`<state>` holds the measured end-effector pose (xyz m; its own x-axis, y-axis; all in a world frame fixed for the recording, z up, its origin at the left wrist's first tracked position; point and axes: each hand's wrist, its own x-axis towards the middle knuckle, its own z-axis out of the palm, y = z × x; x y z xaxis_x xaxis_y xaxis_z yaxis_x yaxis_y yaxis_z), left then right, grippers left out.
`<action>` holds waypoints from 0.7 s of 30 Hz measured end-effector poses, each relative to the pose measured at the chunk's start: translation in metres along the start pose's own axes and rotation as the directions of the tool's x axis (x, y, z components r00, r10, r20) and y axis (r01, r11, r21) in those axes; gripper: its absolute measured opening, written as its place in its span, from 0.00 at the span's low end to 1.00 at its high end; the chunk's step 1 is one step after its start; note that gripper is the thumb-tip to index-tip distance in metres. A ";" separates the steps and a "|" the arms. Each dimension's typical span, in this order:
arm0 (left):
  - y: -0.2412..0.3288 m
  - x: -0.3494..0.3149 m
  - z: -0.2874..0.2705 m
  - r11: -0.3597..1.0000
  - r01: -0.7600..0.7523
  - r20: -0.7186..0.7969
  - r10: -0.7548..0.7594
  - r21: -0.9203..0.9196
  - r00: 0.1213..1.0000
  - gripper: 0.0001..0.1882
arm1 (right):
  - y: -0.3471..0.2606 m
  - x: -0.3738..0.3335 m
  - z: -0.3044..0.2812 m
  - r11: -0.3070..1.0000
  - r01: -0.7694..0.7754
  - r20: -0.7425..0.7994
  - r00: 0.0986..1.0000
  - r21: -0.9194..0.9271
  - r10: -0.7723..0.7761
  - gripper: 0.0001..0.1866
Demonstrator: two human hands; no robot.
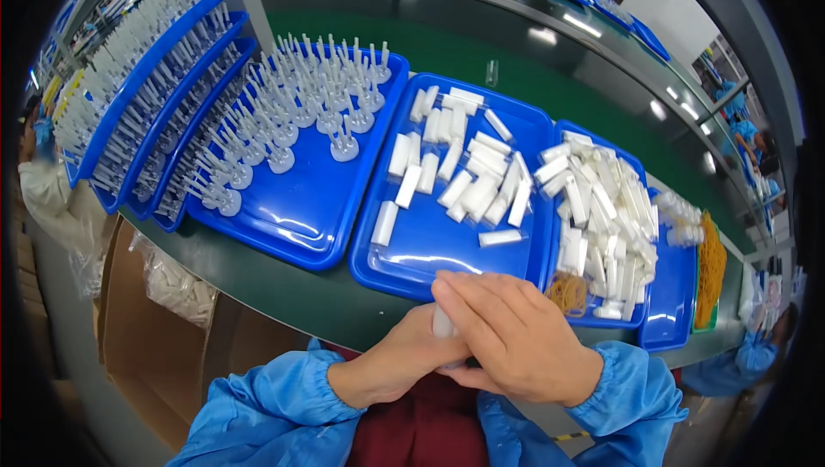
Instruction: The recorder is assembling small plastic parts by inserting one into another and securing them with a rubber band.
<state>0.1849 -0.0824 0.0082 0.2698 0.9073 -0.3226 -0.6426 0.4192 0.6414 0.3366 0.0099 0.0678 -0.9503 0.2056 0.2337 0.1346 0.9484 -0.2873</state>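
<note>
My left hand (411,354) is closed around a small whitish, rounded piece (443,323), of which only a part shows between the hands. Over it my right hand (524,338) is cupped, its fingers held together across the top and its thumb underneath. Palms and fingers hide the rest of the piece. Both hands are just in front of the near edge of a blue tray (412,271), in which white oblong pieces (485,170) with clear ends lie scattered.
Left of it, a blue tray (296,218) bears upright translucent stemmed pieces (292,106), beside tilted, stacked trays (129,106) of them. To the right, another tray holds heaped white pieces (606,218) and rubber bands (567,293). More yellow bands (710,269) lie farther right. A cardboard box (163,329) stands below left.
</note>
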 end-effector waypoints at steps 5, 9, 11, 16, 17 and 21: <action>-0.010 -0.009 0.007 0.995 0.006 -0.045 -0.002 0.103 0.999 0.23 | -0.012 -0.013 0.007 0.998 -0.064 -0.099 0.993 0.025 0.066 0.49; -0.026 -0.010 0.006 0.994 0.069 -0.072 -0.063 0.085 0.995 0.23 | -0.018 -0.024 0.013 0.993 -0.113 -0.097 0.989 0.031 0.115 0.48; -0.034 -0.010 0.004 0.990 0.090 -0.066 -0.083 0.111 0.994 0.22 | -0.018 -0.033 0.017 0.991 -0.113 -0.086 0.989 0.073 0.120 0.47; -0.039 -0.008 0.003 0.987 0.111 -0.043 -0.107 0.118 0.993 0.22 | -0.013 -0.050 0.036 0.992 -0.105 -0.158 0.981 0.064 0.114 0.45; -0.039 -0.008 0.003 0.987 0.130 -0.051 -0.126 0.094 0.991 0.21 | -0.014 -0.053 0.046 0.991 -0.113 -0.195 0.973 0.067 0.124 0.45; -0.039 -0.001 0.005 0.967 0.096 -0.103 -0.073 0.234 0.992 0.16 | -0.011 -0.060 0.046 0.963 -0.142 -0.200 0.961 0.231 0.190 0.41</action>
<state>0.2128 -0.0994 -0.0131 0.2412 0.8657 -0.4386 -0.4276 0.5005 0.7528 0.3793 -0.0243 0.0140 -0.8317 0.4260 0.3561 0.1998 0.8280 -0.5239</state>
